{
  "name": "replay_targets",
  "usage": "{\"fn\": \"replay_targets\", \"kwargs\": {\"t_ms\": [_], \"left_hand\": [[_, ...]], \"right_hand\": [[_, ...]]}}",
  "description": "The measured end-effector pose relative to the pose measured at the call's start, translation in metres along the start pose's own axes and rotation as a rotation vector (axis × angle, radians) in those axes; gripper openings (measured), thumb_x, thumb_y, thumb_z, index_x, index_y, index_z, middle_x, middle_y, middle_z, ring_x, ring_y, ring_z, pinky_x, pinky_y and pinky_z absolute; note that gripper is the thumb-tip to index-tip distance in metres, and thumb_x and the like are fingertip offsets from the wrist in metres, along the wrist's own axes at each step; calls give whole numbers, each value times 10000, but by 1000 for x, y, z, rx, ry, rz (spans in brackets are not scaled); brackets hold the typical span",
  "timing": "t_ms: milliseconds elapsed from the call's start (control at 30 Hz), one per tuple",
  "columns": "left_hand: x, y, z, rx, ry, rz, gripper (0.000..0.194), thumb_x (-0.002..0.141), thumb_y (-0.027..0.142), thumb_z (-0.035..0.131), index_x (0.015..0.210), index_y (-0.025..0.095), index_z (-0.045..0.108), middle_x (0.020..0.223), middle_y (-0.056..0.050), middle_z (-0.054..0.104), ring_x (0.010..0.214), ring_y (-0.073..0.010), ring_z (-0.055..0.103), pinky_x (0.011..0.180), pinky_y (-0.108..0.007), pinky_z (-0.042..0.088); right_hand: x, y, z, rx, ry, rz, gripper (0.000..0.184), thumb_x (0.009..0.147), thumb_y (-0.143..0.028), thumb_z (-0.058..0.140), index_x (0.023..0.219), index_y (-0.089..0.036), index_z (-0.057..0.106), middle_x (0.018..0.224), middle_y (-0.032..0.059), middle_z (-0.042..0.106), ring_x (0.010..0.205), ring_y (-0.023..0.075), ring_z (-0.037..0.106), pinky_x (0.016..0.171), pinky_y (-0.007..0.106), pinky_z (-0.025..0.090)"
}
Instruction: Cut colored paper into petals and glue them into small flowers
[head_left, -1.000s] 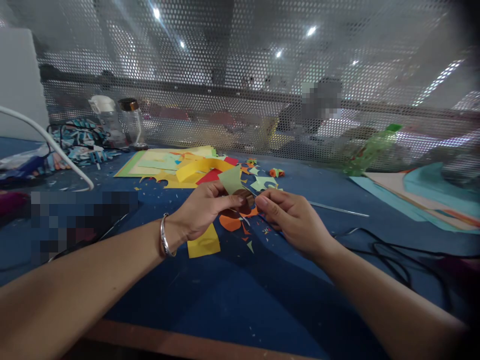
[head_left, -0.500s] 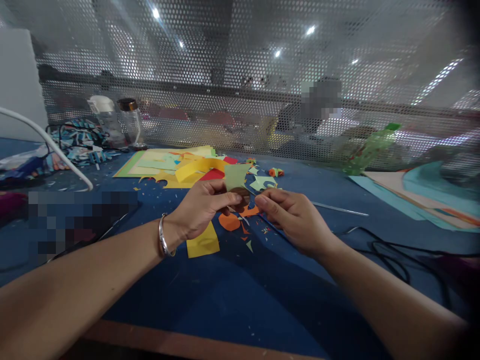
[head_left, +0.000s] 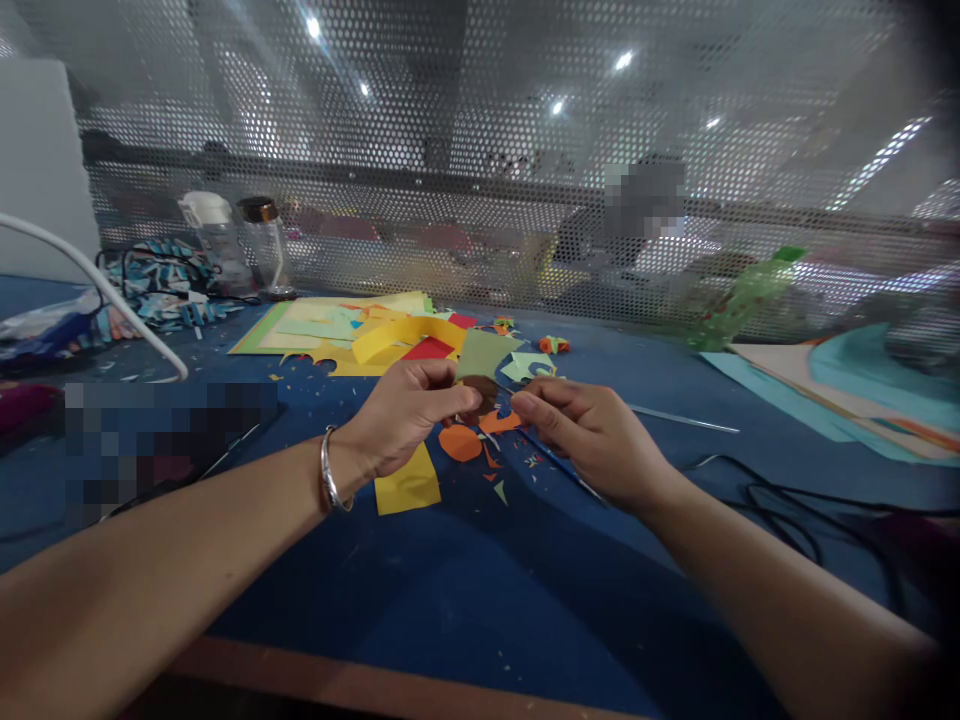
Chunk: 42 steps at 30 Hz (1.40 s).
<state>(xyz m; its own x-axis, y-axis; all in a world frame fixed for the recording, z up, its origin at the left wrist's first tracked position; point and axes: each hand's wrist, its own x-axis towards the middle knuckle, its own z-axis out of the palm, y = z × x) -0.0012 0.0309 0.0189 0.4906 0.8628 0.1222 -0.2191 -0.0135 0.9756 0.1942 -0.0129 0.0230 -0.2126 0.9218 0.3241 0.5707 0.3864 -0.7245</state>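
Raised over the blue table, my left hand (head_left: 409, 415) is closed, thumb and fingers pinching a piece of light green paper (head_left: 484, 352). A brown rounded piece (head_left: 478, 388) sits against the paper's lower edge by the left thumb; its kind does not show. My right hand (head_left: 585, 425) is closed in a pinch on a thin pointed tool (head_left: 505, 389), mostly hidden by the fingers. Its tip is close to the green paper; whether it touches, I cannot tell. Beneath the hands lie an orange paper circle (head_left: 460, 443), a yellow paper square (head_left: 409, 482) and a slim blue stick (head_left: 562, 463).
Paper sheets and scraps (head_left: 330, 325) lie behind my left hand. A silver strip (head_left: 686, 418), black cables (head_left: 780, 500) and coloured sheets (head_left: 795, 395) are to the right. Bottles (head_left: 262, 250) and a white cable (head_left: 97, 275) stand left. A perforated metal screen (head_left: 450, 120) rises behind.
The green paper has turned in my left hand and shifted slightly to the right. More of the blue stick shows below my right hand. Both hands have stayed in nearly the same place.
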Motion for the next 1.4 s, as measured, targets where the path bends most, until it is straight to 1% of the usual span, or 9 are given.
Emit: {"fn": "replay_targets", "kwargs": {"t_ms": [167,367,500,667,767,867,1133,1300,1400], "left_hand": [[-2,2,0,30,-18,18,96,676,197,722,690,122,664,652,15,588,600,-69,492,612,-238,386],[-2,3,0,97,9,44,96,672,211,711,660,131,660,651,8,582,606,-82,478,616,-252,383],[-2,0,0,113,5,45,126,662,235,720,665,128,654,669,-4,587,644,-98,492,628,-261,378],[-2,0,-2,160,5,71,148,669,235,706,611,146,604,647,11,547,650,-103,481,639,-270,376],[-2,0,-2,204,-5,84,110,686,226,687,639,146,628,665,7,561,671,-111,503,662,-277,392],[-2,1,-2,260,-16,98,79,701,215,674,685,139,668,706,-1,587,698,-115,524,673,-275,403],[-1,1,-5,355,-11,117,63,710,205,670,695,151,699,670,-2,614,653,-114,532,609,-256,410],[-1,1,-6,366,-31,135,59,709,205,663,694,156,692,683,-9,622,668,-121,542,609,-255,413],[-1,3,-4,348,-51,117,76,702,218,658,662,154,658,657,5,582,638,-108,504,589,-251,384]], "right_hand": [[0,-1,-1,-11,-13,14,444,919,-556,500,668,-193,544,620,-31,411,543,106,347,496,257,290],[0,-3,-2,-3,-29,10,451,913,-579,503,697,-194,597,672,-1,510,589,126,426,533,265,348],[0,-3,-2,-13,-30,7,453,907,-592,509,704,-198,605,640,-5,502,580,129,434,527,263,357],[-1,-2,-2,-46,-14,0,457,912,-585,509,686,-199,605,669,7,546,584,129,450,526,266,359],[-1,-2,-1,-25,-15,0,444,907,-579,523,697,-199,619,685,9,560,588,129,460,527,264,367],[-1,-4,-1,0,-26,4,424,905,-567,534,709,-202,624,631,-7,532,563,125,448,512,260,362],[-2,-1,-1,-41,-23,4,419,906,-566,535,711,-205,621,615,-7,532,557,126,444,508,263,358],[-2,-1,-1,-31,-19,-6,413,899,-572,544,732,-209,648,665,11,581,573,132,472,514,262,380],[-2,-2,-1,-33,-25,4,410,899,-570,543,746,-207,657,646,6,572,569,133,473,506,257,378]]}}
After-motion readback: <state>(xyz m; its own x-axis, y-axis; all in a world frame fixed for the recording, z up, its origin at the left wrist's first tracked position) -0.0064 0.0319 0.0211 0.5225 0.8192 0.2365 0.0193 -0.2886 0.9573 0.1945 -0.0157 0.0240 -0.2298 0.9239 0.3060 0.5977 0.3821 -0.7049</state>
